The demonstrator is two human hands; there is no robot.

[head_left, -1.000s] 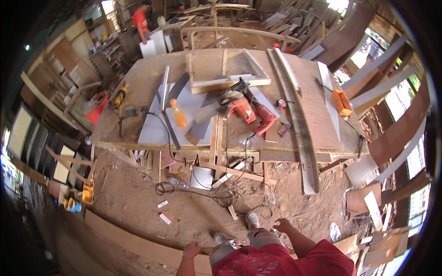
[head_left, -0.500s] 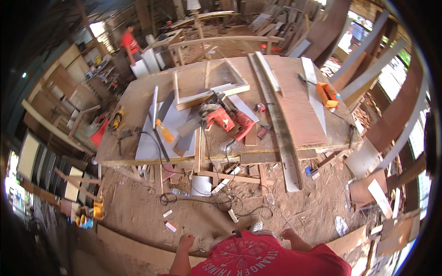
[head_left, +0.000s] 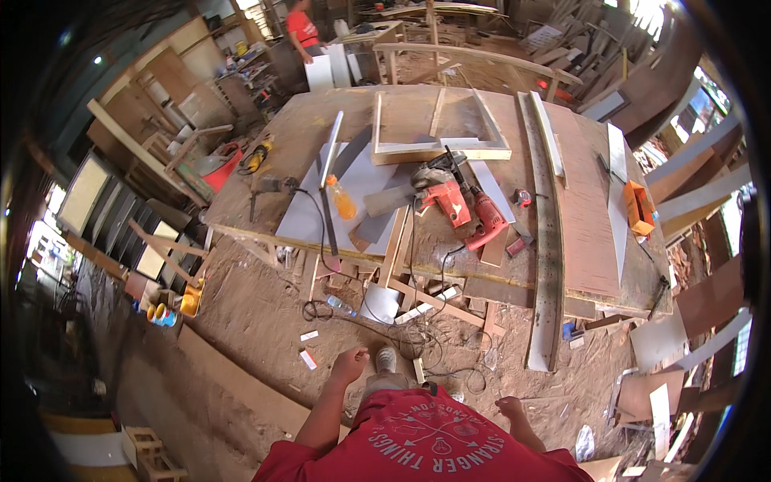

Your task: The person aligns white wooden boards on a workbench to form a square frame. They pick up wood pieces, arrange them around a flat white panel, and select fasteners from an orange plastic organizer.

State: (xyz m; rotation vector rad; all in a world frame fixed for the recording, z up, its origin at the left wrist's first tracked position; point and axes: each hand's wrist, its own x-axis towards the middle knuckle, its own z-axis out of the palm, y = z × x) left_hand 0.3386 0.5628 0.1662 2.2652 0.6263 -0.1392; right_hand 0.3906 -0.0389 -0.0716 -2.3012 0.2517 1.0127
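Note:
My left hand, a loose fist with nothing visible in it, hangs in front of my body above the dirt floor. My right hand is lower at my other side, its fingers curled and no object showing. Both are apart from the large wooden worktable ahead. On the table lie a red circular saw, a red power drill, a wooden frame, an orange bottle and a long metal channel that juts over the near edge.
Cables and wood offcuts litter the floor before the table. A yellow power tool and an orange box sit on the table's sides. A person in a red shirt stands at the far left by white panels.
My view has turned left, so the table sits further right and looks nearer. My left hand has swung forward, and a foot now shows ahead of me.

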